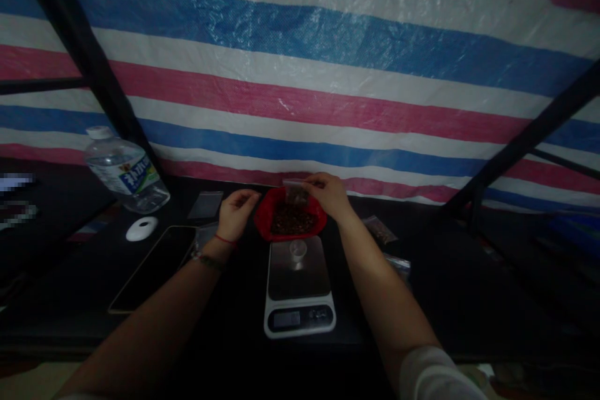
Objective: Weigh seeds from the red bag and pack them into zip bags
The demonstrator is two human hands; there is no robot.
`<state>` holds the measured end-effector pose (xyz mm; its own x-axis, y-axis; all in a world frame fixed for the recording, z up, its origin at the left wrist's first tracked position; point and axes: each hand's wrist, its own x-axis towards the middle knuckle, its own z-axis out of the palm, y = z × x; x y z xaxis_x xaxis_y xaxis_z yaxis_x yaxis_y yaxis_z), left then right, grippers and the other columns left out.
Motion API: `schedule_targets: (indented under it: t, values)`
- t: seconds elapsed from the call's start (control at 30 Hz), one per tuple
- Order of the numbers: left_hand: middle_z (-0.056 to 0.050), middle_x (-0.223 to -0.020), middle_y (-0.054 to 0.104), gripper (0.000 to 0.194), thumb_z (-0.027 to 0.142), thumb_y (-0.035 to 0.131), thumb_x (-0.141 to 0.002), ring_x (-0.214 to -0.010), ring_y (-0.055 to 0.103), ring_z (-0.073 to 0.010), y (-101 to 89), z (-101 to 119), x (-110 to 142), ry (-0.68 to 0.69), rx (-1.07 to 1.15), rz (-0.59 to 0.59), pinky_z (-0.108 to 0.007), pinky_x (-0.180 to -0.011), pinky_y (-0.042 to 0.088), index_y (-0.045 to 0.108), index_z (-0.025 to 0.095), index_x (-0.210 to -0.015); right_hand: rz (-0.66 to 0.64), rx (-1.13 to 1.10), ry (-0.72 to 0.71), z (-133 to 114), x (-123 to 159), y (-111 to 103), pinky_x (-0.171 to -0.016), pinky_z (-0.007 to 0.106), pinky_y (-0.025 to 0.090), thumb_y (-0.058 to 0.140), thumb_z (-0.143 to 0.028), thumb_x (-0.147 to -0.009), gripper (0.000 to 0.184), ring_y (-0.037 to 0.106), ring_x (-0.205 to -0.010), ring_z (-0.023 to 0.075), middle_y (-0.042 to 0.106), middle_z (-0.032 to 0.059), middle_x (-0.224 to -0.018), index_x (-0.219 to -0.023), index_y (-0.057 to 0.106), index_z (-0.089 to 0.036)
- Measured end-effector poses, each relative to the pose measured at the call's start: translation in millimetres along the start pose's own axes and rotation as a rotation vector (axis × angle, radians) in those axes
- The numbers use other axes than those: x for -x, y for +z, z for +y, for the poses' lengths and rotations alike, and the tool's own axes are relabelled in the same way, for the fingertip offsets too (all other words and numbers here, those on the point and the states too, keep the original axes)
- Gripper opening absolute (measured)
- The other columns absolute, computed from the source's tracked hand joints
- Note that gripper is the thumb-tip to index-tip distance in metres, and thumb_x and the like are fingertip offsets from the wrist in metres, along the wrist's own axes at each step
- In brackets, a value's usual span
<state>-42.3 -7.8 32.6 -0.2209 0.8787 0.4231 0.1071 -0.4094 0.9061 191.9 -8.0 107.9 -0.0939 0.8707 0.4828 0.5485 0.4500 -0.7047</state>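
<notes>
My right hand [329, 195] pinches the top corner of a small zip-lock bag [295, 192] with dark bits inside. The bag hangs over the far side of a red bowl [261, 225] that holds dark reddish-brown seeds or beans. To the left of the bowl is my left hand [237, 211], its thumb and fingertips drawn together. Whether anything sits in that pinch is too dark to tell. In front of the bowl stands a white kitchen scale [300, 281] with a lit display. A small clear cup [297, 252] rests on its plate.
At left stand a large plastic bottle [125, 169], a white mouse [142, 229] and a dark tablet [154, 269]. A flat clear bag [205, 204] lies behind my left wrist. Filled bags [380, 230] lie right of my right forearm. Striped sheeting [300, 94] hangs behind the table.
</notes>
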Motion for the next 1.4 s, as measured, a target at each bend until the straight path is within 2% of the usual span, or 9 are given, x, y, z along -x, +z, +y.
schedule_targets:
  t: [0.13, 0.23, 0.43, 0.67, 0.97, 1.13, 1.27, 1.33, 1.4]
  values:
    - [-0.007, -0.084, 0.071, 0.032, 0.042, 0.071, -0.066, -0.075, 0.065, -0.0169, 9.7, 5, 13, 0.007, 0.022, -0.124, -0.029, -0.074, 0.053, 0.068, 0.016, -0.083, -0.146, 0.001, -0.103, -10, 8, 22, -0.074, 0.028, 0.045, 0.066, -0.023, -0.077, 0.008, 0.062, -0.077, 0.0154, 0.069, 0.0035, -0.081, -0.078, 0.073, -0.019]
    - [-0.006, -0.077, 0.071, 0.031, 0.045, 0.070, -0.066, -0.070, 0.064, -0.0168, 11.2, 4, 15, 0.001, -0.014, -0.129, -0.029, -0.071, 0.053, 0.069, 0.016, -0.077, -0.194, 0.007, -0.132, -13, 13, 34, -0.073, 0.027, 0.044, 0.066, -0.022, -0.078, 0.007, 0.062, -0.076, 0.0145, 0.069, 0.0025, -0.081, -0.077, 0.073, -0.020]
    - [-0.005, -0.077, 0.070, 0.029, 0.045, 0.068, -0.068, -0.072, 0.064, -0.0164, 8.6, 4, 14, 0.074, -0.034, -0.159, -0.029, -0.072, 0.053, 0.068, 0.017, -0.075, -0.242, -0.028, -0.126, -13, 16, 41, -0.072, 0.025, 0.044, 0.068, -0.026, -0.078, 0.009, 0.062, -0.076, 0.0141, 0.070, 0.0025, -0.082, -0.080, 0.073, -0.019]
    - [-0.006, -0.079, 0.071, 0.023, 0.039, 0.067, -0.070, -0.073, 0.065, -0.0165, 10.1, 14, 18, 0.097, -0.052, -0.176, -0.028, -0.070, 0.053, 0.069, 0.016, -0.076, -0.200, -0.018, -0.148, -18, 20, 47, -0.072, 0.025, 0.044, 0.068, -0.021, -0.077, 0.005, 0.062, -0.076, 0.0145, 0.070, 0.0018, -0.079, -0.076, 0.073, -0.019]
    - [-0.005, -0.078, 0.070, 0.019, 0.036, 0.062, -0.075, -0.072, 0.064, -0.0157, 11.7, 13, 21, 0.199, -0.179, -0.198, -0.027, -0.071, 0.052, 0.070, 0.018, -0.077, -0.235, 0.015, -0.191, -18, 20, 48, -0.076, 0.026, 0.044, 0.066, -0.018, -0.078, 0.008, 0.062, -0.079, 0.0146, 0.070, 0.0013, -0.081, -0.077, 0.073, -0.020]
    - [-0.004, -0.079, 0.070, 0.021, 0.037, 0.060, -0.078, -0.073, 0.063, -0.0152, 10.3, 10, 21, 0.229, -0.247, -0.144, -0.026, -0.069, 0.051, 0.069, 0.018, -0.079, -0.179, 0.057, -0.161, -13, 16, 45, -0.070, 0.026, 0.043, 0.070, -0.026, -0.076, 0.008, 0.061, -0.073, 0.0144, 0.069, 0.0016, -0.076, -0.074, 0.072, -0.019]
    - [-0.003, -0.078, 0.069, 0.021, 0.036, 0.060, -0.078, -0.072, 0.063, -0.0147, 8.6, 6, 18, 0.234, -0.297, -0.072, -0.026, -0.069, 0.051, 0.068, 0.017, -0.078, -0.203, 0.028, -0.181, -9, 13, 40, -0.075, 0.026, 0.043, 0.065, -0.018, -0.079, 0.008, 0.061, -0.078, 0.0140, 0.070, 0.0018, -0.080, -0.076, 0.073, -0.019]
    - [-0.002, -0.078, 0.070, 0.020, 0.036, 0.060, -0.078, -0.071, 0.063, -0.0144, 8.6, 4, 16, 0.230, -0.285, -0.046, -0.026, -0.068, 0.051, 0.068, 0.017, -0.078, -0.169, 0.012, -0.116, -8, 13, 39, -0.072, 0.026, 0.043, 0.067, -0.021, -0.077, 0.007, 0.061, -0.075, 0.0144, 0.070, 0.0020, -0.078, -0.075, 0.072, -0.019]
    - [-0.002, -0.079, 0.070, 0.020, 0.036, 0.061, -0.078, -0.072, 0.064, -0.0143, 9.3, 2, 16, 0.233, -0.267, -0.033, -0.026, -0.069, 0.052, 0.069, 0.017, -0.078, -0.116, -0.020, 0.007, -7, 13, 41, -0.066, 0.026, 0.043, 0.070, -0.028, -0.073, 0.011, 0.061, -0.069, 0.0148, 0.068, 0.0017, -0.072, -0.070, 0.071, -0.018]
